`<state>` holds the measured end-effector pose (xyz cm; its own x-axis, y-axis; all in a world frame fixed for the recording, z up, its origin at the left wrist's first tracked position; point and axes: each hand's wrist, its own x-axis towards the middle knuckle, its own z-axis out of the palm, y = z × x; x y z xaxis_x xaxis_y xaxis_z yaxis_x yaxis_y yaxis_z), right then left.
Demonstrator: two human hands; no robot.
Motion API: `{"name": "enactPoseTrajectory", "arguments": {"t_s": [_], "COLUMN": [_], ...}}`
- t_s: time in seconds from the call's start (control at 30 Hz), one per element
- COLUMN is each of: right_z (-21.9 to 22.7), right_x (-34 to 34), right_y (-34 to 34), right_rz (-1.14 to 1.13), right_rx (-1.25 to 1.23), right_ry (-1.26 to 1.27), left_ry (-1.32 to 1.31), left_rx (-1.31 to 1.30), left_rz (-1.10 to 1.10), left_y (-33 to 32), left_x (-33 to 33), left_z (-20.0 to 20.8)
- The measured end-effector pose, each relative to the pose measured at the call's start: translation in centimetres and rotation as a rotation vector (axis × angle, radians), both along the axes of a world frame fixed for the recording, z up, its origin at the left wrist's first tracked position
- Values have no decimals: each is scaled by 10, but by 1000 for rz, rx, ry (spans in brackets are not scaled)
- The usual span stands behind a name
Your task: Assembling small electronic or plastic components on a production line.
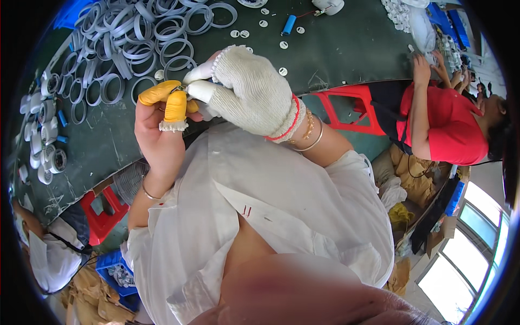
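My left hand [158,116] wears yellow finger cots on its thumb and fingers, and its fingertips are pinched together. Against them press the fingertips of my right hand [252,92], which is in a white knitted glove with a red cuff edge. Between the two hands sits a small thing with a dark, metallic-looking bit showing; the fingers cover most of it, so its kind cannot be told. Just beyond my hands, grey plastic rings [112,89] lie in a large heap on the dark green table [346,54].
Small white discs [283,71] lie scattered past my right hand, near a blue cylinder [288,25] wired to a round white part [329,5]. White round units [49,127] stand at the left. Red stools [352,108] flank me; a person in red [444,124] works at the right.
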<state>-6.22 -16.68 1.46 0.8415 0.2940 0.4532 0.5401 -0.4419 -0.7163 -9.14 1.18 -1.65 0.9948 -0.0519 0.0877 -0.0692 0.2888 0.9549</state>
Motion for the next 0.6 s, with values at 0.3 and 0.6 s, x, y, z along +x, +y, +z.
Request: {"name": "enactPoseTrajectory", "arguments": {"t_s": [0.3,0.6], "right_z": [19,15], "right_x": [0,-13], "right_y": [1,14], "right_rz": [-68,-36], "right_rx": [-362,-395], "right_ry": [-341,-242], "left_ry": [-27,-34], "left_rx": [83,101], "left_rz": [-11,110], "left_y": [3,-2], "left_x": [-4,-13], "left_z": [-1,-13]}}
